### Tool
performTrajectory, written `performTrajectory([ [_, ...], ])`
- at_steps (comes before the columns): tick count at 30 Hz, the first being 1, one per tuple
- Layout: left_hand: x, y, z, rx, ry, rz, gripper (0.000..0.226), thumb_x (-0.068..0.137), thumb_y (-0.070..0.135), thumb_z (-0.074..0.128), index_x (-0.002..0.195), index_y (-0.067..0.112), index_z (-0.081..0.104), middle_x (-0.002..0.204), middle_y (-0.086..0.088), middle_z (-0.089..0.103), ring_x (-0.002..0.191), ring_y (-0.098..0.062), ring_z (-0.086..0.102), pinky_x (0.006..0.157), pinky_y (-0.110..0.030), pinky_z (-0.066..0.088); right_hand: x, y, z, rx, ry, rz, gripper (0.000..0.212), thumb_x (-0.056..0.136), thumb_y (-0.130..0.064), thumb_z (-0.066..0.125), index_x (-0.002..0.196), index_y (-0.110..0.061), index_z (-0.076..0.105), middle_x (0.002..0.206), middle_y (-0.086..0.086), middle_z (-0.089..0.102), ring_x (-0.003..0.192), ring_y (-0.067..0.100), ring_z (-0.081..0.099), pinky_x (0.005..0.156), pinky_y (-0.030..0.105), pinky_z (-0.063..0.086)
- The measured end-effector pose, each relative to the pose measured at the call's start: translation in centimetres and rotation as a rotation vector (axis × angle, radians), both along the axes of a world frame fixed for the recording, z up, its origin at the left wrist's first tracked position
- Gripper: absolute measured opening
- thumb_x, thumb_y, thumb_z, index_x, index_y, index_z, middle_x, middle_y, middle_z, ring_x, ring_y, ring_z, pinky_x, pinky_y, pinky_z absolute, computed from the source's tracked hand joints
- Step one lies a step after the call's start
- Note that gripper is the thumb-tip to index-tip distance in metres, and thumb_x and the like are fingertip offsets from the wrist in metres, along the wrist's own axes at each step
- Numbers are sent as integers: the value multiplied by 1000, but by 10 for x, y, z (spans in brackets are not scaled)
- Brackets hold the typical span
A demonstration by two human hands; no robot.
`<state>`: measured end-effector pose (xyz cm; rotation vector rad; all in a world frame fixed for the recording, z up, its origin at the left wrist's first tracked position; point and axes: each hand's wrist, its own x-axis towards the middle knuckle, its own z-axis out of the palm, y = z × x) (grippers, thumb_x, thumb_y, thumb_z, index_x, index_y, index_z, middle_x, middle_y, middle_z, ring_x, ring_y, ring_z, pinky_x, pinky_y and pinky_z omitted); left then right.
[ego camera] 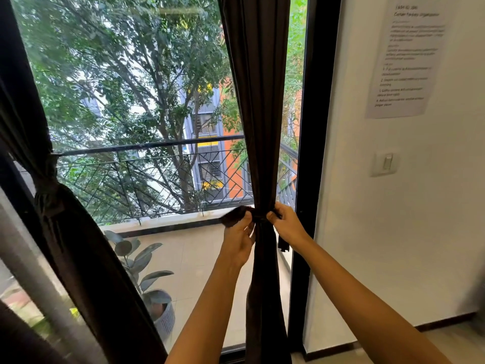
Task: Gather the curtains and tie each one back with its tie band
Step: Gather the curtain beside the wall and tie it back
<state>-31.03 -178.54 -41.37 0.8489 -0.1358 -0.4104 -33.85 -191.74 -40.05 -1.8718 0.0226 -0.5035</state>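
Observation:
The right curtain (258, 101), dark brown, hangs gathered into a narrow bundle in front of the window. A matching tie band (259, 218) wraps its waist. My left hand (238, 237) pinches the band's left end, which sticks out as a dark flap (232, 215). My right hand (286, 222) grips the band on the bundle's right side, and a loose end (283, 244) dangles below it. The left curtain (60, 232) hangs at the window's left edge, cinched by its own knotted band (48, 190).
A black window frame post (315, 153) stands just right of the bundle, then a white wall with a light switch (385, 162) and a taped paper sheet (409, 56). Outside are a balcony railing (157, 147) and a potted plant (157, 306).

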Motion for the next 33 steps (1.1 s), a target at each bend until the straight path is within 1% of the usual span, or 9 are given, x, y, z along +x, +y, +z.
performTrajectory([
  [8,8,-4,6,37,108,33,9,94,17,56,90,15,63,70,5,71,87,-12,61,77,-41,48,-6,-3,4,0,7,85,31,96,0,47,124,-6,57,113,2,64,105,11,58,77,6,47],
  [11,12,-9,10,122,126,54,15,91,23,61,99,12,65,80,2,69,87,-13,61,74,-40,49,-9,-6,6,-62,6,128,32,95,0,48,125,-8,57,115,0,63,109,13,58,82,7,46],
  [14,17,-13,14,226,120,28,25,87,30,66,103,11,67,88,-1,68,85,-15,62,65,-36,51,-6,-13,9,-252,-22,89,32,93,0,53,123,-8,59,124,10,55,117,23,53,97,22,44],
  [17,19,-16,16,286,114,1,25,85,28,69,102,10,67,86,-4,67,82,-16,62,65,-37,53,-2,-24,10,-465,-99,63,35,89,-3,61,122,-13,62,134,10,43,127,26,41,108,32,33],
  [20,19,-17,18,322,124,-47,25,87,29,67,99,8,66,82,-6,66,77,-19,63,59,-34,54,-2,-31,16,-613,-138,77,33,87,-10,64,120,-17,64,144,9,37,134,28,31,111,44,24],
  [23,19,-19,22,386,108,-100,21,91,27,60,92,7,63,75,-7,62,64,-18,61,50,-28,51,-1,-34,25,-753,-145,157,26,87,-12,65,112,-16,68,143,5,44,137,28,31,110,51,24],
  [26,19,-22,23,402,79,-66,19,91,24,59,89,6,64,75,-8,62,60,-17,61,51,-28,50,-2,-35,34,-826,-120,181,22,85,-10,65,106,-14,71,126,4,59,120,27,50,102,55,38],
  [30,9,-24,19,351,97,53,14,91,21,59,90,7,63,67,-4,61,57,-12,59,47,-23,48,-5,-34,38,-769,-57,157,25,87,-1,60,110,-4,68,116,12,62,96,18,58,95,29,46],
  [33,-5,-25,11,336,102,372,23,95,27,52,83,8,59,67,-4,52,62,-13,51,60,-24,47,-4,-35,31,-726,-70,86,19,85,-4,62,103,0,69,98,17,66,89,25,62,86,41,51],
])
